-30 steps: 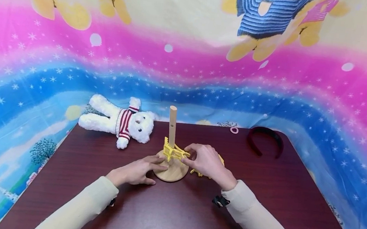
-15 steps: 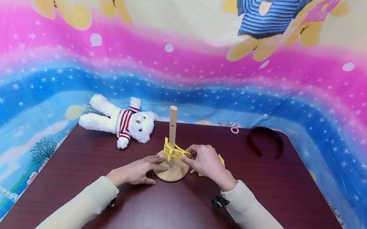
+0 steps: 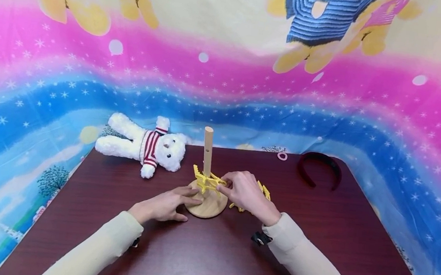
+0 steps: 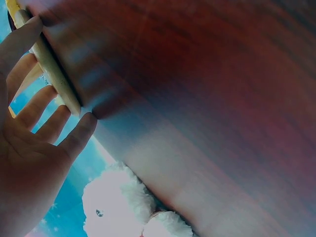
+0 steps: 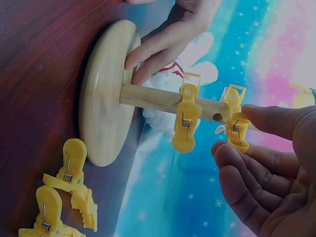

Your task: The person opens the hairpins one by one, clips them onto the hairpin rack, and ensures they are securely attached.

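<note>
A wooden stand has a round base (image 3: 214, 208) and an upright post (image 3: 207, 152), at the middle of the table in the head view. Two yellow spring clips are at the post. In the right wrist view, the lower clip (image 5: 186, 123) sits across the post, apart from the fingers. My right hand (image 3: 244, 191) pinches the upper clip (image 5: 237, 129) between thumb and fingers, its other end at the post. With fingers extended, my left hand (image 3: 164, 204) rests on the left edge of the base; in the left wrist view its fingertips are at the base's rim (image 4: 59, 79).
More yellow clips (image 5: 74, 165) lie on the table (image 3: 206, 263) right of the base, partly behind my right hand in the head view. A white teddy bear (image 3: 131, 148) lies back left. A dark red headband (image 3: 320, 158) and a pink ring (image 3: 282, 156) lie back right.
My right hand has shifted slightly left, and the yellow clip's far end has swung left at the post. More of the loose clips shows behind that hand. My left hand stays put.
</note>
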### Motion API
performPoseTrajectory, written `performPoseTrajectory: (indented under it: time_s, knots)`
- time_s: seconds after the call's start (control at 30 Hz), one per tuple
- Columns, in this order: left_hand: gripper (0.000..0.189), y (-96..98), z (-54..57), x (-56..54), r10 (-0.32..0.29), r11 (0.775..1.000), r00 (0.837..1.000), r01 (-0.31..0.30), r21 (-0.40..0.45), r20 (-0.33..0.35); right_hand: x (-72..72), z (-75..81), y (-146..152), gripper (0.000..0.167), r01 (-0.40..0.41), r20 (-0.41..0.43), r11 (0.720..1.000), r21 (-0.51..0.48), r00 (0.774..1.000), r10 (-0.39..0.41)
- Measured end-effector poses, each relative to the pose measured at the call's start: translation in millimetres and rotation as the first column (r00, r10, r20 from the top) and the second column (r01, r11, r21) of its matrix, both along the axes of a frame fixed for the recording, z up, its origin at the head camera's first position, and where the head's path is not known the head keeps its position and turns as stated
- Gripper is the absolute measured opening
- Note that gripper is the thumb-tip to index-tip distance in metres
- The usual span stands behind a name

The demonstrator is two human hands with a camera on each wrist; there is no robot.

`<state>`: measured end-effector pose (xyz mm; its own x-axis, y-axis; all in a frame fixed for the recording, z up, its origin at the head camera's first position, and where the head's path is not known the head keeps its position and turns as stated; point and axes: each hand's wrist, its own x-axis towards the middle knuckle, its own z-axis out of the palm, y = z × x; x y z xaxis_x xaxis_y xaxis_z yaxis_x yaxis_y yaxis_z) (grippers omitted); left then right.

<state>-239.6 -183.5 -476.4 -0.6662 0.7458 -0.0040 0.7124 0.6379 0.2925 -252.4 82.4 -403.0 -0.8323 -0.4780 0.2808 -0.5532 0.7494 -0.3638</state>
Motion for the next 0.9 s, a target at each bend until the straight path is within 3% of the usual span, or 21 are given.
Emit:
performPoseTrajectory:
  time_s: [0.27,0.9]
  knots:
    - [0.06,-0.9,1.0,-1.3,0.01,1.0,1.0,-0.01,-0.005,0.015,-3.1,-1.7,3.0,0.026,0.044,0.029,0.999,-0.002,0.999,-0.044]
    - [0.059,-0.5,-0.7,-1.0,0.006,1.0,1.0,-0.007,0.008,0.014,-1.8,-1.9,13.1,0.031,0.052,0.112,0.995,-0.089,0.993,-0.042]
